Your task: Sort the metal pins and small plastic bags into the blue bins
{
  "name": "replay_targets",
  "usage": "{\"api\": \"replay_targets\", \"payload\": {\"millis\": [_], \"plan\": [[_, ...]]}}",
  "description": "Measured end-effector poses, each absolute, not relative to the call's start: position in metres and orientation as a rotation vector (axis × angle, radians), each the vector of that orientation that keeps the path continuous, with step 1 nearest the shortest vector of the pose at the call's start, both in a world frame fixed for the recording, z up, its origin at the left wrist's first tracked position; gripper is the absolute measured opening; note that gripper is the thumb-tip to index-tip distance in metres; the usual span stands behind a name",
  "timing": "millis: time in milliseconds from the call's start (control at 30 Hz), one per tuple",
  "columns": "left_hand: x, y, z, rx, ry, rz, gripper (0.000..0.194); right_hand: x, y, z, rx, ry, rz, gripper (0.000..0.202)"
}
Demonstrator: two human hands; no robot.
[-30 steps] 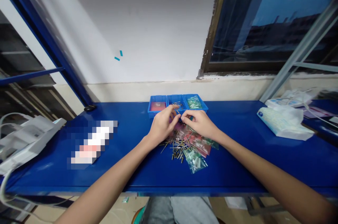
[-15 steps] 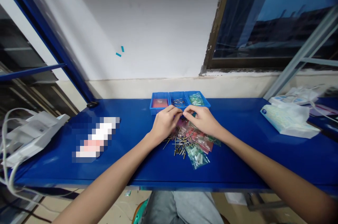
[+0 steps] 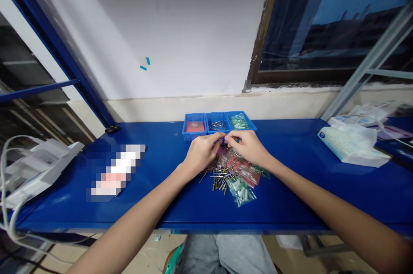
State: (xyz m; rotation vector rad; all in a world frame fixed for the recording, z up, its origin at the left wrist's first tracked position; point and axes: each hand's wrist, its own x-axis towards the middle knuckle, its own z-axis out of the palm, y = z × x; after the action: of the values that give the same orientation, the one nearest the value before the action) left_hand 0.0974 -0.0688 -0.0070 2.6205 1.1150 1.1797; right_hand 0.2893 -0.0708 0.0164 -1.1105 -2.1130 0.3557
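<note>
My left hand (image 3: 202,152) and my right hand (image 3: 245,144) meet fingertip to fingertip above the front edge of the blue bins. Both are closed in a pinch. A small thin piece seems to lie between the fingertips, too small and covered to make out. Just below my hands is a pile of blind rivets (image 3: 220,177) with thin shiny stems. Pink plastic bags (image 3: 250,173) lie against the pile, partly under my right hand. Nearest me is a clear green bag (image 3: 241,191) with pale pieces inside.
Three joined blue bins stand by the wall: one with a pink bag (image 3: 195,126), one with loose rivets (image 3: 217,125), one with green bags (image 3: 239,121). A tissue box (image 3: 351,147) sits right on the blue table (image 3: 290,136); white power strips and cables (image 3: 41,168) lie left.
My fingertips have shifted slightly at the same spot, still pinched together. The pile and bags stay where they were; the whole view has moved a little.
</note>
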Motion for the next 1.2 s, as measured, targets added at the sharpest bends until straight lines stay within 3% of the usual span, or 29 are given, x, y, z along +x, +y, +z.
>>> {"api": "replay_targets", "payload": {"millis": [200,400,533,800,1000,1200], "plan": [[0.097,-0.072,-0.004,2.725,1.247,1.144,0.016,0.29,-0.075,0.016,-1.004,-2.315,0.047,0.026],[0.098,-0.073,-0.004,2.748,1.294,1.124,0.014,0.293,-0.072,0.012,-1.01,-2.332,0.016,0.018],[0.1,-0.075,-0.006,2.724,1.141,1.219,0.014,0.293,-0.067,0.012,-0.996,-2.263,0.158,0.023],[0.102,-0.073,0.0,2.515,1.072,1.38,0.011,0.295,-0.067,0.016,-1.013,-2.122,0.49,0.014],[0.088,-0.064,0.006,2.521,1.384,1.443,0.023,0.293,-0.034,0.025,-1.005,-2.169,-0.143,0.02],[0.072,-0.053,0.007,2.67,1.467,1.202,0.02,0.289,-0.016,0.031,-1.036,-2.312,-0.28,0.023]]}}
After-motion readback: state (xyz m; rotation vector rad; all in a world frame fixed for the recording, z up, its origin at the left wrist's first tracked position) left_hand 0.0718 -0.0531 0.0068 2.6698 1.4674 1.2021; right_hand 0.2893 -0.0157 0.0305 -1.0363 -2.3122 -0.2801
